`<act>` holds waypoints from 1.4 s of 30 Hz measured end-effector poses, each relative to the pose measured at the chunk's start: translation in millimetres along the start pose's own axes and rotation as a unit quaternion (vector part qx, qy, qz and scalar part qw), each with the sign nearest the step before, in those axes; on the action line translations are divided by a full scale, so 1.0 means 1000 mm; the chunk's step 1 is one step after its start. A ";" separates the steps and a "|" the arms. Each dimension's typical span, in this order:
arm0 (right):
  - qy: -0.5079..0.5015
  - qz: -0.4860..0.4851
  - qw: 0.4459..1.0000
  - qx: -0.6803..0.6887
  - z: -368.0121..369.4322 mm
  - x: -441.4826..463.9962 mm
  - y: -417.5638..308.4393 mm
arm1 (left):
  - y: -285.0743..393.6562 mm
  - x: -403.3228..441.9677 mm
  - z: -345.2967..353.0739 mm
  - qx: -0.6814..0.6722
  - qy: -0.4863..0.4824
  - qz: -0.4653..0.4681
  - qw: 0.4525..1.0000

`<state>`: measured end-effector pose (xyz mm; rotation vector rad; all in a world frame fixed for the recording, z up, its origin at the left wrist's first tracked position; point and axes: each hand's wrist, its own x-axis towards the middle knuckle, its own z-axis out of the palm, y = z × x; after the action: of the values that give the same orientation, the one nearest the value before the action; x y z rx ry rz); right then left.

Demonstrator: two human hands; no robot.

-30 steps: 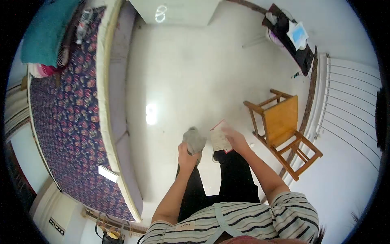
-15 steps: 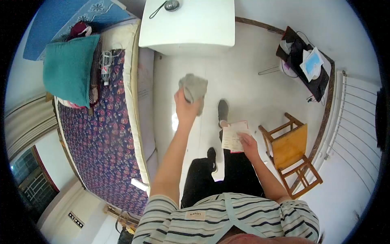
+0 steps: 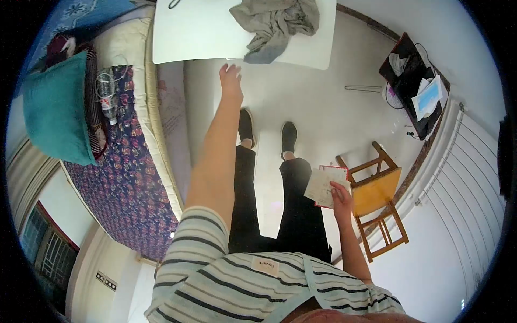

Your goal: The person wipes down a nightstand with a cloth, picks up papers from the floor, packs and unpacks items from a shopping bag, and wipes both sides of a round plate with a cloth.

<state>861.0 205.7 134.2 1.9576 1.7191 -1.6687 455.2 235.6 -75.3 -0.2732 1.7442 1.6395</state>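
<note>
A crumpled grey cloth [image 3: 277, 24] lies on the white table [image 3: 199, 37], one end reaching the front edge. My left hand [image 3: 230, 78] is just in front of that edge, its fingers apart and nothing in it, not touching the cloth. On the right, my right hand [image 3: 341, 199] grips a pale paper booklet [image 3: 323, 185] with red edges, held above my right leg beside the wooden chair.
A wooden chair [image 3: 377, 191] stands on the right. The bed [image 3: 121, 199] along the left bears a teal pillow [image 3: 56, 110] and a plastic bottle [image 3: 107, 102]. At the upper right, a dark stand [image 3: 401, 67] holds a blue-and-white packet [image 3: 429, 98].
The grey cloth has left my left hand and now lies spread on the white table. My left hand has opened. My right hand has moved a little right with the booklet; the view has shifted.
</note>
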 end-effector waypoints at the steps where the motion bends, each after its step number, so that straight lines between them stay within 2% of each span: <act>1: -0.001 -0.007 1.000 -0.023 0.008 0.001 0.000 | 0.000 0.019 0.004 -0.114 -0.035 -0.045 0.992; 2: -0.002 -0.014 0.999 -0.044 0.016 0.000 0.000 | 0.003 0.031 0.008 -0.224 -0.069 -0.090 0.968; 3: -0.014 -0.002 0.999 -0.031 0.023 0.001 0.004 | 0.003 0.038 0.009 -0.218 -0.068 -0.100 0.968; 5: -0.026 0.010 0.999 -0.033 0.034 0.001 -0.017 | 0.002 0.044 0.008 -0.155 -0.164 -0.058 0.972; 6: -0.037 0.006 0.999 -0.037 0.037 0.002 -0.026 | 0.000 0.044 0.002 -0.155 -0.161 -0.062 0.973; 8: -0.050 0.035 0.998 -0.008 0.043 0.006 -0.034 | -0.011 0.046 -0.009 -0.165 -0.126 -0.141 0.968; 9: -0.033 0.009 0.999 -0.028 0.044 0.008 -0.042 | -0.021 0.041 -0.007 -0.143 -0.027 -0.161 0.976; 11: -0.017 -0.017 0.998 -0.052 0.047 0.012 -0.055 | -0.060 0.026 -0.035 -0.158 0.013 -0.158 0.975; 13: 0.056 -0.086 0.991 -0.081 0.049 0.020 -0.063 | -0.064 -0.012 -0.051 -0.137 0.066 -0.200 0.968; 14: 0.054 -0.089 0.991 -0.083 0.048 0.022 -0.062 | -0.073 -0.023 -0.066 -0.087 0.019 -0.191 0.978; 15: 0.050 -0.077 0.994 -0.054 0.047 0.026 -0.057 | -0.074 -0.033 -0.077 -0.117 0.018 -0.223 0.968; 16: 0.045 -0.065 0.997 -0.026 0.047 0.029 -0.056 | -0.081 -0.043 -0.087 -0.161 0.005 -0.202 0.966; 17: 0.043 -0.092 0.993 -0.062 0.048 0.031 -0.071 | -0.082 -0.051 -0.094 -0.168 0.015 -0.213 0.962; 19: 0.027 -0.079 0.995 -0.051 0.050 0.035 -0.070 | -0.076 -0.063 -0.099 -0.178 0.026 -0.223 0.958; 21: 0.013 -0.062 0.997 -0.041 0.051 0.035 -0.070 | -0.058 -0.072 -0.095 -0.079 0.015 -0.223 0.971; 22: 0.002 -0.026 0.998 -0.050 0.051 0.033 -0.072 | -0.074 -0.066 -0.111 -0.082 0.018 -0.225 0.971; 23: -0.008 0.008 0.998 -0.059 0.052 0.032 -0.075 | -0.102 -0.050 -0.137 0.108 -0.020 -0.153 0.982; 24: -0.009 0.008 0.998 -0.063 0.052 0.030 -0.077 | -0.117 -0.043 -0.150 0.292 -0.056 -0.076 0.952; 25: -0.005 0.008 0.999 -0.054 0.053 0.028 -0.078 | -0.049 -0.069 -0.133 0.286 -0.053 -0.122 0.949; 26: -0.001 0.008 0.999 -0.043 0.053 0.029 -0.079 | -0.006 -0.081 -0.128 0.272 -0.116 -0.181 0.938; 28: -0.009 -0.016 0.999 -0.047 0.048 0.033 -0.066 | 0.055 -0.089 -0.126 0.257 -0.224 -0.198 0.919; 30: -0.018 -0.035 0.998 -0.047 0.050 0.031 -0.065 | 0.080 -0.080 -0.113 0.221 -0.122 -0.018 0.967; 32: -0.021 -0.005 1.000 0.015 0.056 0.031 -0.081 | 0.068 -0.028 -0.110 0.290 -0.066 0.180 0.938; 34: -0.036 -0.017 0.999 0.028 0.059 0.033 -0.072 | 0.049 0.027 -0.102 0.373 -0.018 0.229 0.899; 36: -0.049 -0.021 0.998 0.038 0.059 0.032 -0.070 | 0.020 0.072 -0.104 0.479 -0.016 0.237 0.845; 38: -0.053 -0.017 0.998 0.011 0.058 0.030 -0.077 | 0.011 0.084 -0.094 0.626 0.050 0.245 0.738; 39: -0.052 -0.012 0.999 0.011 0.057 0.028 -0.075 | -0.013 0.113 -0.110 0.512 0.020 0.241 0.824; 40: -0.049 -0.018 0.999 0.017 0.056 0.027 -0.073 | -0.002 0.105 -0.105 0.513 0.019 0.241 0.824; 42: -0.045 -0.024 0.998 0.027 0.057 0.027 -0.074 | 0.033 0.081 -0.089 0.481 0.001 0.153 0.863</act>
<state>764.0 216.1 133.7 1.8446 1.7199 -1.8080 346.0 183.8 -105.2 0.4974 2.4517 0.7518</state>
